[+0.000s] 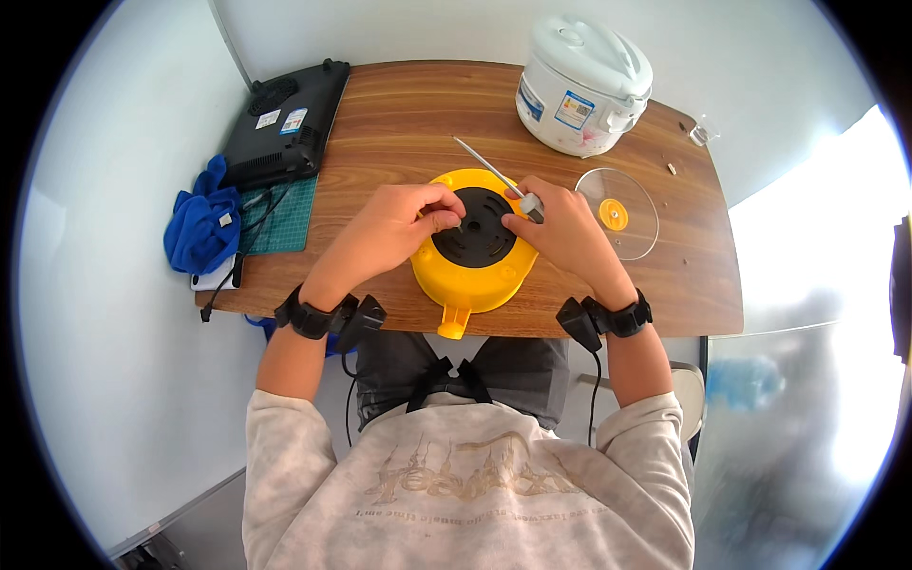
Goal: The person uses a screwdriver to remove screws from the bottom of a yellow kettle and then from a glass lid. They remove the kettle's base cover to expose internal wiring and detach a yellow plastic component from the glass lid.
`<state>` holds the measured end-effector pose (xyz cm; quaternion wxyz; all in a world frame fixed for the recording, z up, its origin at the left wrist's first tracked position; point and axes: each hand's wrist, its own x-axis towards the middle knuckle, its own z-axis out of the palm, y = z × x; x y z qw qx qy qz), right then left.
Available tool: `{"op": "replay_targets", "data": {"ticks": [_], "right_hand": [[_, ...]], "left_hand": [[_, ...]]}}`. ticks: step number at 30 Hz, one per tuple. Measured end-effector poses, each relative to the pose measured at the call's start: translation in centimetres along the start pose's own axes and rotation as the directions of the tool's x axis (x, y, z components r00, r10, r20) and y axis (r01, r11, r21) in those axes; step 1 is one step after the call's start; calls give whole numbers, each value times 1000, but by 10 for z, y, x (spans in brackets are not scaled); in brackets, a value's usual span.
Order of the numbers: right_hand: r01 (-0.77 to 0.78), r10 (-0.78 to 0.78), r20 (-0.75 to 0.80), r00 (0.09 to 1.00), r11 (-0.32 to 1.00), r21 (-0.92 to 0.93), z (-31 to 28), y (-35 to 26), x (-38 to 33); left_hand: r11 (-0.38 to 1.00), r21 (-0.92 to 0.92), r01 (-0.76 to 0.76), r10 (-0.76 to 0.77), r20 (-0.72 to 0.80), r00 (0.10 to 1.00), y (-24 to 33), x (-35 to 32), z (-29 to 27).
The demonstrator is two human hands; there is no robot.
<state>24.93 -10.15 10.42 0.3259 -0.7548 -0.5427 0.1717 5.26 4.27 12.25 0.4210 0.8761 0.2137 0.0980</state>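
A yellow round appliance (475, 280) lies upside down on the wooden table (399, 114), its black base plate (478, 231) facing up and a handle stub over the near edge. My left hand (389, 228) rests on the appliance's left side with fingertips pinched at the black plate. My right hand (560, 228) holds a screwdriver (489, 166) by its grey handle, the metal shaft pointing up and away to the left, and its fingers also touch the plate's right edge.
A white rice cooker (581, 84) stands at the back right. A clear glass lid with a yellow knob (617, 214) lies right of my hand. A black induction cooker (285, 123), a green mat (285, 218) and a blue cloth (201, 228) are at the left.
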Motion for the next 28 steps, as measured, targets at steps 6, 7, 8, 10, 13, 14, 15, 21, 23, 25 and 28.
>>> {"op": "replay_targets", "data": {"ticks": [6, 7, 8, 10, 13, 14, 15, 21, 23, 25, 28], "right_hand": [[3, -3, -19, 1000, 1000, -24, 1, 0, -1], [9, -10, -22, 1000, 1000, -19, 2, 1, -1], [16, -16, -25, 1000, 1000, -14, 2, 3, -1], [28, -28, -32, 999, 1000, -9, 3, 4, -1], [47, -48, -48, 998, 999, -11, 5, 4, -2], [58, -59, -55, 997, 998, -15, 5, 4, -2], [69, -70, -63, 996, 997, -18, 5, 3, -2], [78, -79, -69, 995, 997, -10, 6, 7, -2], [77, -77, -66, 995, 997, -6, 6, 6, -2], [73, -74, -65, 995, 997, -6, 6, 6, -2], [77, -78, -71, 994, 997, -18, 8, 8, -2]], "left_hand": [[993, 77, -95, 96, -7, 995, -2, 12, 12], [989, 95, -111, 113, -14, 993, -2, 12, 14], [985, 114, -127, 130, -20, 991, -2, 12, 17], [967, 176, -182, 191, -36, 981, -4, 13, 20], [926, 265, -270, 294, -53, 954, -8, 14, 24], [920, 271, -283, 309, -57, 949, -9, 14, 25], [914, 278, -297, 325, -61, 944, -9, 14, 26], [920, 263, -291, 320, -73, 945, -11, 13, 28], [913, 272, -306, 337, -77, 938, -11, 13, 28], [910, 273, -313, 349, -93, 932, -13, 13, 29], [909, 277, -311, 350, -104, 931, -13, 12, 28]]}}
